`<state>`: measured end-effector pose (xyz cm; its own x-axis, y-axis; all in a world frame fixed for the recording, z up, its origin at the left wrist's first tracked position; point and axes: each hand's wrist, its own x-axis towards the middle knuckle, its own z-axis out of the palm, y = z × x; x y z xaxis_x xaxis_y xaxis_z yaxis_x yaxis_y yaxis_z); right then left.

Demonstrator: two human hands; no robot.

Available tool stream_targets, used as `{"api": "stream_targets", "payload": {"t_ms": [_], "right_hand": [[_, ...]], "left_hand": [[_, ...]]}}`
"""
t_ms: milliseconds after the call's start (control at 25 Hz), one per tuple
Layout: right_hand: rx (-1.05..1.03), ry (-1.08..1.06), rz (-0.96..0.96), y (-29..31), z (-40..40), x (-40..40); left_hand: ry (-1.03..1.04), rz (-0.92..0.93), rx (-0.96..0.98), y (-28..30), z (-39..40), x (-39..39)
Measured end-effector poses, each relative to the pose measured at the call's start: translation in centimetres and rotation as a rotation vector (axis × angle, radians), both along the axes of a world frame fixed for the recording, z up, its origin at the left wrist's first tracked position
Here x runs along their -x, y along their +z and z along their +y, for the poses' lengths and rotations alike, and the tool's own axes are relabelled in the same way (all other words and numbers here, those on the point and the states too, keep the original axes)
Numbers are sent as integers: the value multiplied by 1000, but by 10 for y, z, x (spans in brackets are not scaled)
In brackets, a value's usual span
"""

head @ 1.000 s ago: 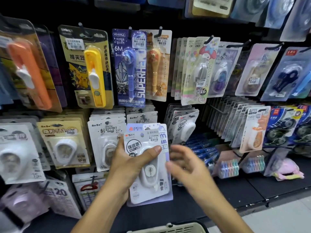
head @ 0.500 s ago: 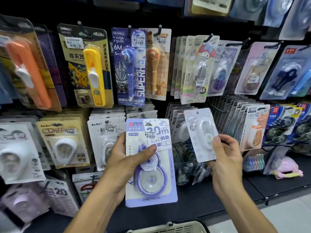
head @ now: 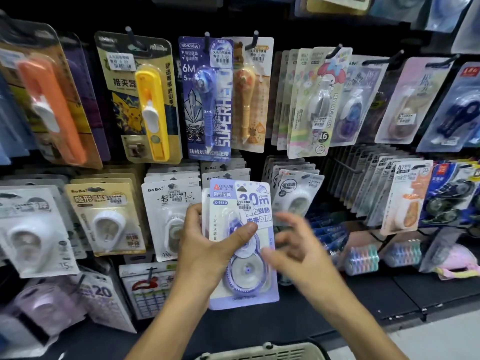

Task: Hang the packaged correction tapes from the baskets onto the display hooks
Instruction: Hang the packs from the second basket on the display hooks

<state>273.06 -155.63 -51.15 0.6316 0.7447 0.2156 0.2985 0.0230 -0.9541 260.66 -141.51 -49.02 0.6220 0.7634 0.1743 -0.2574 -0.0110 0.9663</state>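
Left hand (head: 207, 245) grips a lilac blister-carded correction tape marked "30 m" (head: 242, 245), thumb pressed across the clear plastic bubble and fingers curled behind the card's left edge. The card stands upright in front of the lower display rows, touching no hook. At least one further card appears to lie behind it; the count cannot be told.

Right hand (head: 291, 245) is blurred by motion, just beside the card's right edge. Its fingers are loosely curled and spread, and they hold nothing.

Step in hand, as judged: selection of the next pack from the held stack, before hanging. White packaged tape on the grey-carded row (head: 296, 198) hangs just above and to the right of the held card.

The next move calls for a pinch on the card's upper part, alignment of its hang slot with a matching hook tip, then a straight push along the hook. Beige slatted plastic basket (head: 259, 353) sits at the lower frame edge.
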Motion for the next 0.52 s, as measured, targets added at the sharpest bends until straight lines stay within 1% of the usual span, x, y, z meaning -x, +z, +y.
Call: {"api": "stream_targets", "payload": {"t_ms": [40, 80, 160, 200, 280, 440, 520], "right_hand": [[19, 105, 34, -5, 5, 8], [0, 136, 74, -8, 8, 13], [-126, 89, 224, -11, 9, 9], [-188, 55, 290, -9, 7, 4], [-274, -32, 349, -3, -4, -11], [-388, -281, 349, 13, -38, -46], [-401, -441, 279, 22, -55, -63]], "left_hand": [[-13, 17, 1, 0, -1, 0], [-48, 27, 13, -1, 0, 0], [-136, 13, 61, 0, 3, 2], [-165, -4, 79, 0, 5, 4], [-184, -28, 79, -1, 8, 6], [-179, -27, 40, -4, 8, 3], [-162, -30, 45, -5, 6, -1]]}}
